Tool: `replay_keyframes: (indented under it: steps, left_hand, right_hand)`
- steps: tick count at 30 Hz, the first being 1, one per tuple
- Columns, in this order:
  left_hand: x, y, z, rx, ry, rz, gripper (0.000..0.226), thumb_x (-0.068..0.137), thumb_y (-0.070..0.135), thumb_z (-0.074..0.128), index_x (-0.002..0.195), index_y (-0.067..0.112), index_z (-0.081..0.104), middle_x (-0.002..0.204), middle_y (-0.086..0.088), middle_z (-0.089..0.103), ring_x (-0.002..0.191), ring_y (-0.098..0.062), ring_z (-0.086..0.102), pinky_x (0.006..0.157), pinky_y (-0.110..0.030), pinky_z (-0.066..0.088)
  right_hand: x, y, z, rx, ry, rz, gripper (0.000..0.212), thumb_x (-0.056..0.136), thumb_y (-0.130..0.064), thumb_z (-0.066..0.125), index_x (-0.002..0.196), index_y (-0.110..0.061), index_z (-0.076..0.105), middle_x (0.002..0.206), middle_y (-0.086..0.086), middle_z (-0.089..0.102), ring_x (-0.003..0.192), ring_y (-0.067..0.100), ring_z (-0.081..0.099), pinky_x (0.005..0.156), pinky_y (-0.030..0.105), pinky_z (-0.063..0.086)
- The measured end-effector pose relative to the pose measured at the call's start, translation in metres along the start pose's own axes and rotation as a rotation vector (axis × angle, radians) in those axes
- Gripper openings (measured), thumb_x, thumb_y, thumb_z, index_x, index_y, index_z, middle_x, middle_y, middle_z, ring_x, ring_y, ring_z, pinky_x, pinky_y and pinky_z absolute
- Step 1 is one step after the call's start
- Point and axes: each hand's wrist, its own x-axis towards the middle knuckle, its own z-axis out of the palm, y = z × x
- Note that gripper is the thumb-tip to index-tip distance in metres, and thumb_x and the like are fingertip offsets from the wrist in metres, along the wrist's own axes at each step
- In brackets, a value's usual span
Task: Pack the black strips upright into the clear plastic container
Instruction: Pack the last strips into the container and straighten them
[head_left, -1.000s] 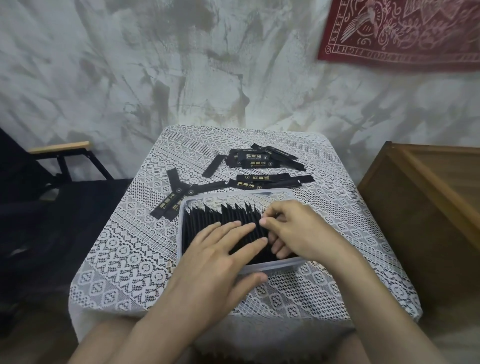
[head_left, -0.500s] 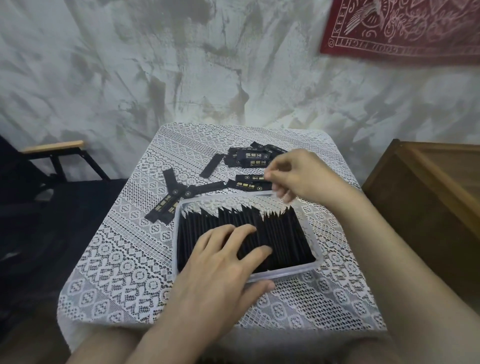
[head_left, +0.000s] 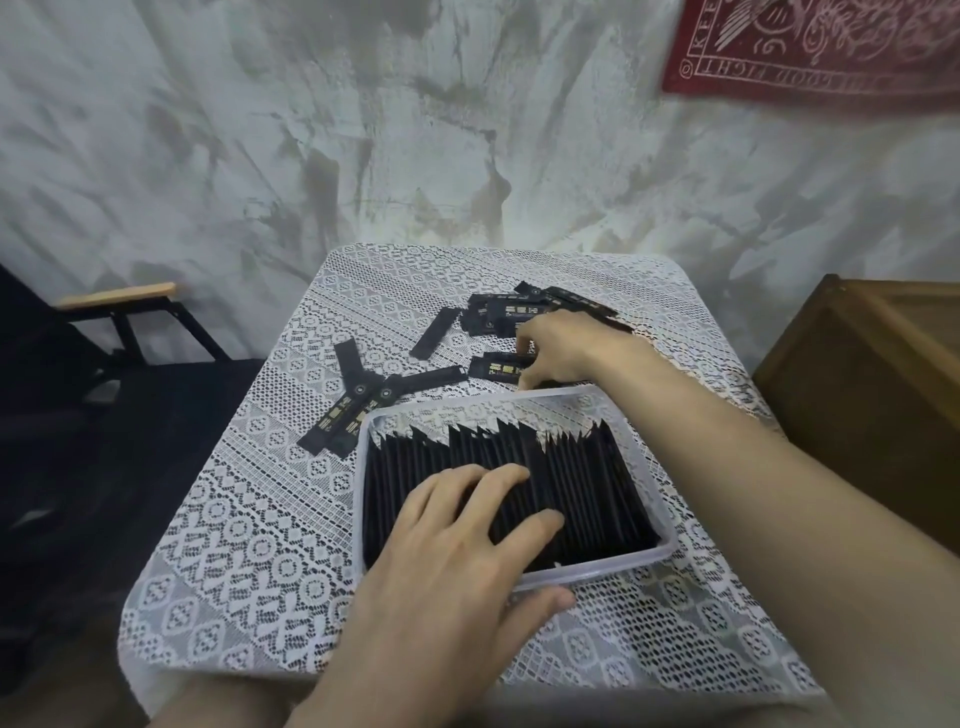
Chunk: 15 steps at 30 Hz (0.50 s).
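Reaching hand: the right hand (head_left: 558, 353) stretches past the far wall of the clear plastic container (head_left: 670, 525), fingers curled down over loose strips (head_left: 498, 370) lying flat on the bench (head_left: 249, 545). Whether it has pinched one yet cannot be told.
Steadying hand: the left hand (head_left: 457, 545) lies spread, fingers straight, on top of the packed strips (head_left: 587, 483), thumb outside the container's near wall. It grips nothing.
Packed strips: they stand on edge in a dense row, under and to the right of the left hand, filling most of the container. A narrow gap shows along the far wall, just short of the right hand.
Loose strips: one group lies under the right fingertips, a pile sits just beyond that hand, and a few lie crossed ahead of the left hand.
Step in hand: probably picking up the next strip.
Doing it well: take a single strip by one end, turn it on edge before it crosses the rim, then slide it in beside the row with the left hand pressing the row together.
Risk: lifting the left hand early may let the row fan out or topple.
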Motion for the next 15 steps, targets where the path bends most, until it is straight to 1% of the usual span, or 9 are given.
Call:
replay_keyframes:
  steps: [2, 4, 6, 8, 11, 13, 15]
  left_hand:
    - [0.0, 0.0, 0.0, 0.0, 0.004, -0.001, 0.049, 0.093, 0.072, 0.044, 0.127, 0.041, 0.061, 0.141, 0.005, 0.054, 0.126, -0.022, 0.051, 0.101, -0.043, 0.048]
    - [0.0, 0.0, 0.0, -0.002, 0.008, -0.001, 0.049, 0.093, 0.072, 0.044, 0.126, 0.04, 0.061, 0.141, 0.005, 0.055, 0.126, -0.021, 0.051, 0.101, -0.043, 0.049]
    - [0.0, 0.001, 0.0, -0.002, 0.011, -0.001, 0.049, 0.093, 0.072, 0.044, 0.126, 0.04, 0.062, 0.141, 0.005, 0.055, 0.126, -0.021, 0.05, 0.102, -0.043, 0.049]
    - [0.0, 0.0, 0.0, 0.001, 0.01, 0.0, 0.049, 0.094, 0.073, 0.044, 0.127, 0.04, 0.061, 0.141, 0.005, 0.054, 0.126, -0.021, 0.049, 0.102, -0.043, 0.048]
    - [-0.001, 0.0, 0.0, 0.003, 0.008, 0.002, 0.049, 0.094, 0.072, 0.045, 0.127, 0.041, 0.06, 0.141, 0.006, 0.054, 0.126, -0.021, 0.049, 0.102, -0.042, 0.048]
    - [-0.001, 0.0, -0.001, 0.009, 0.009, 0.002, 0.048, 0.093, 0.073, 0.046, 0.127, 0.041, 0.061, 0.141, 0.006, 0.055, 0.126, -0.021, 0.049, 0.102, -0.042, 0.048]
    - [-0.001, 0.0, -0.001, 0.013, 0.009, 0.0, 0.049, 0.093, 0.073, 0.046, 0.127, 0.042, 0.061, 0.141, 0.006, 0.055, 0.126, -0.02, 0.048, 0.102, -0.041, 0.048]
  right_hand:
    - [0.001, 0.002, 0.001, -0.007, 0.022, -0.019, 0.041, 0.081, -0.036, 0.081, 0.116, -0.023, 0.066, 0.114, 0.008, 0.068, 0.103, 0.03, 0.061, 0.085, 0.039, 0.052]
    - [0.0, 0.004, 0.002, 0.009, 0.046, -0.031, 0.032, 0.084, -0.03, 0.077, 0.114, -0.025, 0.067, 0.109, 0.004, 0.067, 0.094, 0.027, 0.059, 0.077, 0.035, 0.048]
    - [-0.001, 0.006, 0.002, 0.025, 0.069, -0.028, 0.027, 0.087, -0.022, 0.072, 0.113, -0.026, 0.067, 0.103, 0.003, 0.067, 0.089, 0.026, 0.058, 0.072, 0.033, 0.044]
    - [-0.002, 0.007, 0.003, 0.034, 0.08, -0.024, 0.031, 0.088, -0.019, 0.069, 0.118, -0.028, 0.067, 0.101, 0.002, 0.065, 0.089, 0.025, 0.057, 0.073, 0.032, 0.044]
    - [-0.002, 0.011, 0.003, 0.059, 0.102, -0.023, 0.035, 0.092, -0.016, 0.066, 0.124, -0.029, 0.067, 0.113, 0.005, 0.067, 0.101, 0.028, 0.06, 0.079, 0.033, 0.045]
    - [-0.002, 0.014, 0.0, 0.087, 0.131, -0.029, 0.031, 0.092, -0.014, 0.066, 0.12, -0.027, 0.069, 0.116, 0.006, 0.068, 0.107, 0.03, 0.062, 0.079, 0.033, 0.043]
    - [-0.003, 0.016, -0.006, 0.153, 0.158, -0.027, 0.027, 0.091, -0.016, 0.068, 0.116, -0.026, 0.07, 0.113, 0.006, 0.069, 0.105, 0.03, 0.062, 0.082, 0.034, 0.046]
